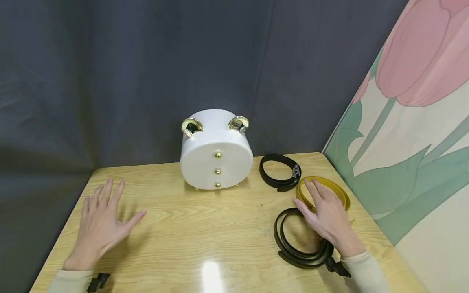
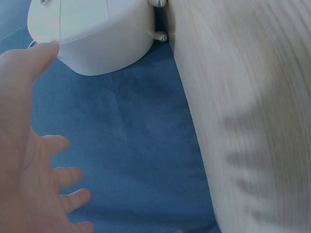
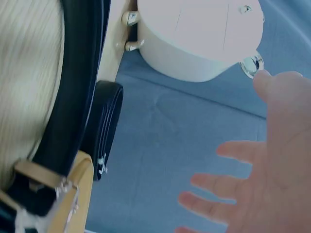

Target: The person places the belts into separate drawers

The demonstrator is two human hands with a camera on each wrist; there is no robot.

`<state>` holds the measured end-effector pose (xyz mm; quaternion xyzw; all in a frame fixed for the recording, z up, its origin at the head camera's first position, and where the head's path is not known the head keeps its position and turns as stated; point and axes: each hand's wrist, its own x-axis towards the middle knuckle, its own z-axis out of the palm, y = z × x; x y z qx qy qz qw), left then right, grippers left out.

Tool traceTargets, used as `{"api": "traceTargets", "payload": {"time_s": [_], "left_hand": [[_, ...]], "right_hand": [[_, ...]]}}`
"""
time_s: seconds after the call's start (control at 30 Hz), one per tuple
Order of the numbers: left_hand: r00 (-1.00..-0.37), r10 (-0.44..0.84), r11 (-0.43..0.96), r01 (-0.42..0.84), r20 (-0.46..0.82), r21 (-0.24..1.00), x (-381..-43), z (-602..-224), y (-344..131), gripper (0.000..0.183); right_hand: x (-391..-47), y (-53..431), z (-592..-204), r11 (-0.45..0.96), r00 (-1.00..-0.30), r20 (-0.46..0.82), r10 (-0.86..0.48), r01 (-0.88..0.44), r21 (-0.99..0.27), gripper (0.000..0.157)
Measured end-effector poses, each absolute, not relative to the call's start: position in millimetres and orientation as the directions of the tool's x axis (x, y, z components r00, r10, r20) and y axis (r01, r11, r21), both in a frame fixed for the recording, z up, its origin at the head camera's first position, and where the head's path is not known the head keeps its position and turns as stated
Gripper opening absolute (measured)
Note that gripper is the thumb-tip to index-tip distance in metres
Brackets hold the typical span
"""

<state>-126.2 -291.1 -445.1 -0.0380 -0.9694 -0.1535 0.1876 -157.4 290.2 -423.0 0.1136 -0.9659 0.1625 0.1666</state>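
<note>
My left hand is spread above the left side of the wooden table, its fingers apart and holding nothing. On the right, my right hand hovers with relaxed fingers over the coiled belts, and it looks apart from them in the right wrist view. Beneath it, a yellow belt is partly hidden. A dark belt lies coiled nearer the front, partly covered by the hand and wrist. Farther back sits a black belt with a silver buckle, rolled in a ring.
A white oval box with gold knobs and two gold ear-shaped pieces stands at the table's back centre. Behind it hangs a dark curtain. A tulip-patterned panel runs along the right table edge.
</note>
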Motion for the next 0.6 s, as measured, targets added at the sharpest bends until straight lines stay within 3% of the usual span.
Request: {"api": "traceTargets", "payload": {"time_s": [0.37, 0.6], "left_hand": [[-0.920, 0.021, 0.935, 0.156, 0.392, 0.318, -128.8, -451.2, -288.0, 0.110], [-0.920, 0.025, 0.923, 0.172, 0.392, 0.345, -128.7, -452.6, -284.2, 0.109]], "right_hand": [[-165.0, 275.8, -428.3, 0.855, -0.865, 0.467, -0.185, -0.376, -0.357, 0.062], [-168.0, 264.7, -427.6, 0.819, -0.791, 0.577, -0.203, -0.460, -0.342, 0.052]]}}
